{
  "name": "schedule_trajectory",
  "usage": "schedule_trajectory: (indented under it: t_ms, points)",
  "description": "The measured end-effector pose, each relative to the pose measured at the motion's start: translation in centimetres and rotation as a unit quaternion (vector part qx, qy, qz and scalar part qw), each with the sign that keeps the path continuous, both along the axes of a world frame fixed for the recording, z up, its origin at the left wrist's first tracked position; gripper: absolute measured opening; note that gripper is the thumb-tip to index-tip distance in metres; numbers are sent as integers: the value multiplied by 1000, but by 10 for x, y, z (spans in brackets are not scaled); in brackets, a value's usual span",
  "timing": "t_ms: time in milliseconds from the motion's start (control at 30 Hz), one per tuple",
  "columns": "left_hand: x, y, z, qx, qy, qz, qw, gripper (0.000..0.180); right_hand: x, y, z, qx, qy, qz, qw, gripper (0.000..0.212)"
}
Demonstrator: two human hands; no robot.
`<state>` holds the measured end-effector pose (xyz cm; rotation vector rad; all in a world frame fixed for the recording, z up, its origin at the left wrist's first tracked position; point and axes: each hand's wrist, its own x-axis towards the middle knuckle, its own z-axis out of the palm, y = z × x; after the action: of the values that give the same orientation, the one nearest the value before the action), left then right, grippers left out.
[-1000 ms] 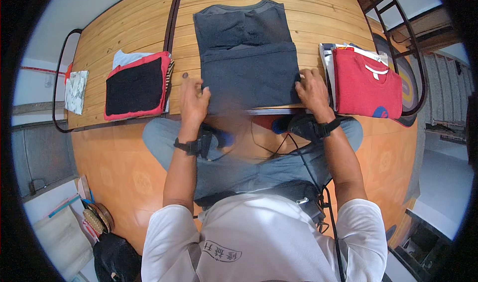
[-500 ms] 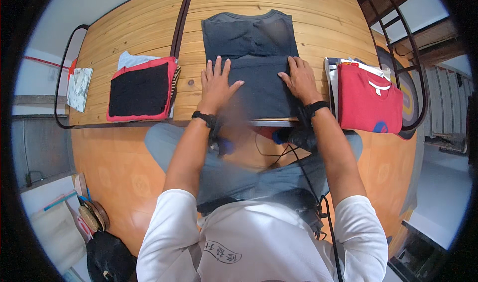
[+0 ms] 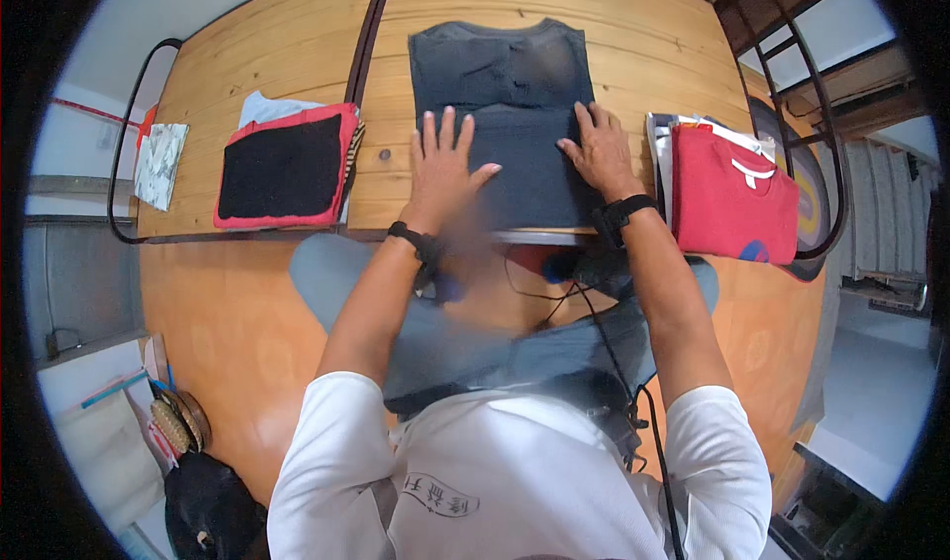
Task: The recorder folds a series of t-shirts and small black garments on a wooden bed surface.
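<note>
A dark grey sleeveless-looking top [image 3: 500, 65] lies on the wooden table straight ahead of me, its lower part folded up over itself. My left hand [image 3: 440, 169] rests flat on the left edge of the folded part, fingers pointing away and thumb spread inward. On the opposite edge lies my right hand [image 3: 602, 154], also flat, its thumb toward the middle of the cloth. Both hands are open and grip nothing. The far half, with its wide neckline, is spread out and slightly wrinkled.
Left of me, a stack of folded clothes [image 3: 279, 169] is topped by a black and red piece. A folded red shirt [image 3: 727, 194] tops another pile on the right. Dark metal rails [image 3: 836, 164] bound the wooden table [image 3: 633, 55]. A black cable [image 3: 604, 337] hangs over my legs.
The view has shifted slightly. Both hands stay flat at the sides of the folded part, and the top keeps its shape.
</note>
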<state>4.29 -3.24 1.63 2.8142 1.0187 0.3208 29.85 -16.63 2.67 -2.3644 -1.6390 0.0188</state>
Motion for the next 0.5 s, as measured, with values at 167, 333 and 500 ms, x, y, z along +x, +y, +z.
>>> schedule_trajectory:
  t_ms: [167,333,500]
  points:
    - [-12,-35,-5,-6,21,-93,995,87,-51,-20,5,85,-35,56,994,70]
    - [-12,-34,-6,2,6,-97,995,87,-69,-31,-17,60,-46,57,996,73]
    - [-15,-35,-3,-19,-9,-77,997,87,-64,-33,-15,61,-17,40,997,76]
